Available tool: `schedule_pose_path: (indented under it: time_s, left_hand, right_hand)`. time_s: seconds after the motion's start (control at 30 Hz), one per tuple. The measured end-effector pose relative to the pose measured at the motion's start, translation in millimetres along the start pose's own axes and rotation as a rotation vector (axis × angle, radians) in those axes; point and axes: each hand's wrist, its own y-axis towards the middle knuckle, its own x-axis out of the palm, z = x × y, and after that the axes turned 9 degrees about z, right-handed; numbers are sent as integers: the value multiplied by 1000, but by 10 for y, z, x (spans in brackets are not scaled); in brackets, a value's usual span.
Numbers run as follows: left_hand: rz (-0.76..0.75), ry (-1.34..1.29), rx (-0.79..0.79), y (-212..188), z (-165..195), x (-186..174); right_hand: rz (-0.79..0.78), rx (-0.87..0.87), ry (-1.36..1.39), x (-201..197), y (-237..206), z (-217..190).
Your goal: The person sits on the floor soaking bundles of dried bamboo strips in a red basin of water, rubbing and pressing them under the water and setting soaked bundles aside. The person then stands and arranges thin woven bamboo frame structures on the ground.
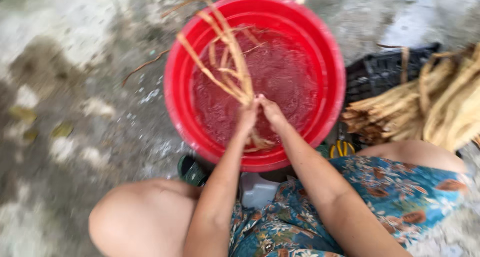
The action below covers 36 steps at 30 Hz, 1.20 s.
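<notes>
Both hands meet over a red basin (330, 82) filled with water — the left hand (247, 118) and the right hand (272, 112) each have their grip clenched on a bunch of long tan roots (227, 62), whose thin ends fan up and out over the far-left rim. The basin stands on wet concrete ground (65, 87). To the right, a heap of similar pale roots (435, 107) lies on a black crate (375, 72).

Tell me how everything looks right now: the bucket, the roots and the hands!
Round red plastic bucket: upright, holding water.
Bunch of long tan roots: lifted over the water.
Left hand: closed on the roots.
Right hand: closed on the roots.
Pile of tan roots: lying beside the bucket.
</notes>
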Motion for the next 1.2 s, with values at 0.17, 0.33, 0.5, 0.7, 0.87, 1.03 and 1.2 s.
schedule_pose_path:
  time_s: [0.17, 0.33, 0.5, 0.7, 0.87, 1.03, 1.2]
  left_hand:
    - [-136, 830, 271, -175, -164, 121]
    - [-537, 1000, 530, -573, -455, 474]
    - [-580, 9, -91, -241, -214, 135]
    - [-261, -776, -105, -238, 37, -262]
    - [-487, -832, -177, -382, 229, 1]
    - [-400, -802, -188, -291, 383, -172]
    - [-556, -931, 28, -221, 255, -302]
  right_hand:
    - [-72, -98, -140, -97, 21, -50]
    - [23, -31, -505, -469, 126, 242]
    - [295, 55, -498, -440, 172, 263]
    - [379, -500, -769, 616, -727, -125]
    - [230, -262, -460, 83, -580, -366]
    - [280, -412, -463, 221, -754, -475]
    - [63, -580, -447, 535, -939, -396]
